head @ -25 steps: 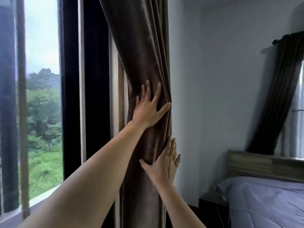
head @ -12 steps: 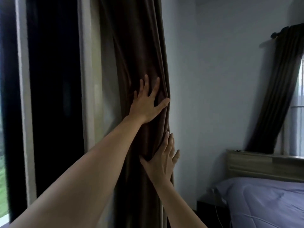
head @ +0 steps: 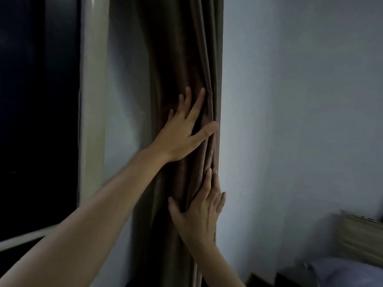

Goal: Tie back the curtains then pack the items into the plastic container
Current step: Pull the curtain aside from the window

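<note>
Window pane (head: 31, 100): far left, dark; nothing can be made out through it.
Window frame (head: 93, 100): pale upright strip just right of the pane; a pale sill (head: 24, 238) runs off it at lower left.
Left forearm (head: 93, 224): bare, rises from the lower left corner, crosses in front of the frame and reaches the curtain.
Curtain (head: 182, 48): brown cloth, gathered into a narrow upright bunch of deep folds, hanging between the window frame and the wall, its right edge against the wall.
Left hand (head: 178, 137): the upper of the two, laid flat on the front of the bunch. Fingers (head: 196, 104) straight and spread, pointing up; thumb stretched right to the curtain's right edge. Presses the cloth, grips nothing.
Right hand (head: 199, 218): below the left hand, apart from it, on the right side of the bunch. Fingers (head: 209, 183) straight and close together, pointing up along the folds; thumb splayed left. Flat on the cloth, nothing pinched.
Wall (head: 300, 100): plain, bluish grey, fills the right half.
Headboard (head: 360, 239): pale wood, lower right, against the wall.
Bed (head: 342, 272): bluish bedding at the bottom right corner, below the headboard.
</note>
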Tool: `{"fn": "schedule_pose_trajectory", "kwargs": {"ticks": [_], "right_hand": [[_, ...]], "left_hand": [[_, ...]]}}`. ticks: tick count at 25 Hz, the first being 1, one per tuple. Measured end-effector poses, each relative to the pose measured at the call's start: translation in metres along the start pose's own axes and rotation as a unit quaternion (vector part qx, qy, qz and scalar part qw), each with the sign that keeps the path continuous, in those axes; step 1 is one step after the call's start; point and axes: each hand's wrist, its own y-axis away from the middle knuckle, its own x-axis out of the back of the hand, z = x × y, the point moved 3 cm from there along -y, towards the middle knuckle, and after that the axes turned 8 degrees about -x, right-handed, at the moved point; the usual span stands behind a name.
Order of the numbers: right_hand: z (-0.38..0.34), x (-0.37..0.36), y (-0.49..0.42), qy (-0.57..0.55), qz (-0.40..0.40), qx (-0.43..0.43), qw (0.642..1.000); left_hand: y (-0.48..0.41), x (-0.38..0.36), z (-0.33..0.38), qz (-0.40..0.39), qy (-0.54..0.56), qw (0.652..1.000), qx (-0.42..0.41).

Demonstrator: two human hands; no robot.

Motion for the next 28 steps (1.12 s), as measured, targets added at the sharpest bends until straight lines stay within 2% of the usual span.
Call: {"fn": "schedule_pose_trajectory", "kwargs": {"ticks": [3,5,10,17,20,22,25,28], "right_hand": [[-0.010,0.031,0.023,-0.170,-0.063,0.056,0.982],[-0.020,0.049,0.024,-0.245,-0.079,0.091,0.962],[-0.051,0.074,0.016,-0.315,-0.136,0.150,0.927],[-0.062,0.090,0.039,-0.407,-0.189,0.155,0.880],[-0.055,0.099,0.047,-0.448,-0.166,0.132,0.869],[-0.046,0.099,0.044,-0.482,-0.157,0.068,0.859],[-0.043,0.089,0.030,-0.512,-0.260,-0.022,0.818],[-0.062,0.081,0.024,-0.511,-0.366,-0.013,0.778]], "left_hand": [[0.036,0.021,0.013,0.039,0.003,0.999,0.020],[0.057,0.038,0.023,0.060,0.032,0.997,0.033],[0.098,0.077,0.045,0.107,0.083,0.987,0.091],[0.153,0.126,0.089,0.204,0.033,0.958,0.201],[0.198,0.141,0.109,0.227,-0.032,0.939,0.255],[0.232,0.149,0.120,0.231,-0.070,0.922,0.301],[0.272,0.162,0.136,0.253,-0.073,0.890,0.371],[0.291,0.173,0.151,0.249,-0.092,0.873,0.410]]}}
